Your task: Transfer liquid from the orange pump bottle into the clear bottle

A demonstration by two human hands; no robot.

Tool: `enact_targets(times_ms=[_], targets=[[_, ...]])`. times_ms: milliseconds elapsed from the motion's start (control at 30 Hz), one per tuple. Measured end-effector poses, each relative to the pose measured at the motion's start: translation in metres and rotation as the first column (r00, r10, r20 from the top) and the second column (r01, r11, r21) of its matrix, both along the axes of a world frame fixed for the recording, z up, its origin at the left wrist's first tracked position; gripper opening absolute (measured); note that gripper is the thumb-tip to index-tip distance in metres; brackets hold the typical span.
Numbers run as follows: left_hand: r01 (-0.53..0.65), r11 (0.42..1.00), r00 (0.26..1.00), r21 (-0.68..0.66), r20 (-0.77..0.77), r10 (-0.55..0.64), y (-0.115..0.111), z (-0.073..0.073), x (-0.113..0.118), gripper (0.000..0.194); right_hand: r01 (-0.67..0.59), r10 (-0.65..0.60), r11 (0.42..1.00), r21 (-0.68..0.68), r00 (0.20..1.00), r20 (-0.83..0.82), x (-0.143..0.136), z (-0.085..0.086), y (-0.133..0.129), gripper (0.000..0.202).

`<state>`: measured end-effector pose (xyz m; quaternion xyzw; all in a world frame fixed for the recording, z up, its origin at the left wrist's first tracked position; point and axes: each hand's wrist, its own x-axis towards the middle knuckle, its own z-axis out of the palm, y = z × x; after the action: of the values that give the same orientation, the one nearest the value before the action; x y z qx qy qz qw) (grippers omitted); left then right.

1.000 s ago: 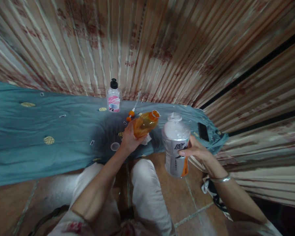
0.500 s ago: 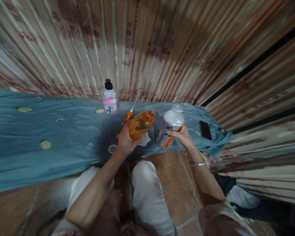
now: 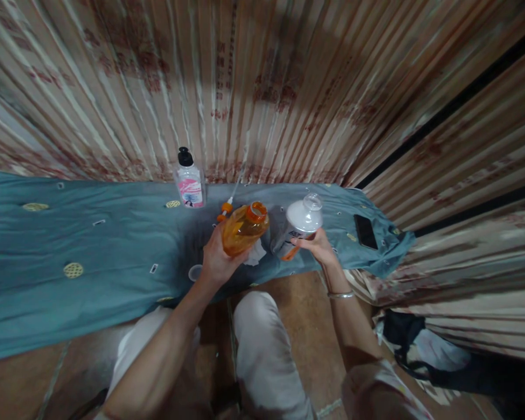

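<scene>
My left hand [image 3: 221,256] is wrapped round an orange see-through bottle [image 3: 244,230], whose uncapped mouth tilts up and to the right. Fingers of my right hand [image 3: 317,245] grip a clear bottle [image 3: 304,219] with a silver and orange label and white contents; its mouth is uncapped too. The two bottles are apart, side by side. Behind the orange bottle lies an orange and white pump top [image 3: 226,207] with a thin clear tube. A crumpled white tissue [image 3: 256,254] lies between the bottles. Beside my left wrist is a small clear round cap [image 3: 195,272].
A bottle with a black cap and pink label [image 3: 190,186] stands at the back of the teal cloth [image 3: 114,245]. A black phone [image 3: 366,231] lies at the right end. Pleated curtains [image 3: 262,87] hang behind. My knees are below the front edge.
The right-hand bottle has tilted more toward me, and its label shows less. The orange bottle has shifted slightly left and down in view. The camera view has moved a little.
</scene>
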<state>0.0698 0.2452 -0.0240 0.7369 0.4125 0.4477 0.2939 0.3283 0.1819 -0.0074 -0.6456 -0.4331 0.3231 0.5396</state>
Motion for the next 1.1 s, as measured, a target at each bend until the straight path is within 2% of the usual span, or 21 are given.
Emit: enact_targets(times_ms=[200, 433, 533, 667, 800, 900, 1100], targets=[[-0.022, 1.000, 1.000, 0.008, -0.007, 0.023, 0.000, -0.002, 0.000, 0.072, 0.051, -0.051, 0.998, 0.026, 0.999, -0.010, -0.002, -0.005, -0.013, 0.067], [-0.019, 1.000, 1.000, 0.003, 0.005, 0.019, -0.001, 0.000, 0.001, 0.071, 0.276, -0.282, 0.950, 0.143, 0.959, 0.022, -0.034, -0.031, -0.024, 0.078], [-0.017, 1.000, 1.000, 0.011, -0.004, 0.018, -0.002, 0.000, 0.001, 0.070, 0.389, -0.403, 0.913, 0.123, 0.907, 0.124, -0.047, -0.040, -0.019, 0.088], [-0.015, 1.000, 1.000, 0.012, -0.003, 0.015, -0.002, -0.003, 0.001, 0.071, 0.448, -0.458, 0.889, 0.096, 0.869, 0.186, -0.051, -0.043, -0.004, 0.094], [-0.020, 1.000, 1.000, 0.000, 0.006, 0.020, -0.001, -0.004, 0.001, 0.071, 0.464, -0.463, 0.884, 0.061, 0.850, 0.252, -0.046, -0.033, 0.002, 0.087], [-0.004, 1.000, 1.000, -0.001, 0.025, 0.004, -0.001, -0.002, 0.002, 0.069, 0.437, -0.422, 0.899, 0.019, 0.856, 0.298, -0.042, -0.019, -0.005, 0.080], [0.039, 0.998, 0.997, 0.039, 0.071, -0.042, 0.001, -0.005, 0.004, 0.065, 0.235, -0.204, 0.970, -0.059, 0.924, 0.324, -0.045, 0.020, -0.036, 0.062]])
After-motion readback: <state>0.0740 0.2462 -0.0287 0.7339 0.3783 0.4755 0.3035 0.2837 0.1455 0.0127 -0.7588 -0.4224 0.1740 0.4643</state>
